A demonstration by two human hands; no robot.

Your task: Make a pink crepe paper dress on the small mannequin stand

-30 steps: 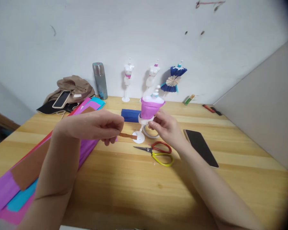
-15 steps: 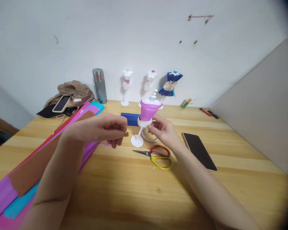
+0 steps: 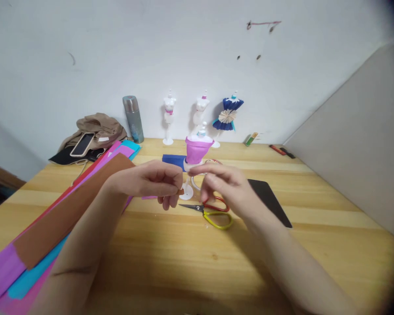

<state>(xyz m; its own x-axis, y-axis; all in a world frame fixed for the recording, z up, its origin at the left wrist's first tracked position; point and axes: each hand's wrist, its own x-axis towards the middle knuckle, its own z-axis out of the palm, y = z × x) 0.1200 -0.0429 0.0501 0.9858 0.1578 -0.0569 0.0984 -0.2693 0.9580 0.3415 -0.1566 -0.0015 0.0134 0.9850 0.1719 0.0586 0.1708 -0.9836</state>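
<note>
1. Left hand (image 3: 162,181): fingers curled, thumb pinched on a narrow brown strip (image 3: 181,191); only a short, flat end shows.
2. Right hand (image 3: 228,188): partly open, index outstretched leftward, other fingers bent; no object seen in its grasp. Contact with the form: cannot tell.
3. Dress form (image 3: 198,151): smooth white, round-based, upright mid-counter (image 3: 170,262) just beyond the hands; bodice wrapped in soft purple material.
4. Scissors (image 3: 201,208): dark pointed blades, looped red and yellow handles, near side of form.
5. Left: long, flat brown sheet (image 3: 68,210), matte, atop coloured ones.
</note>
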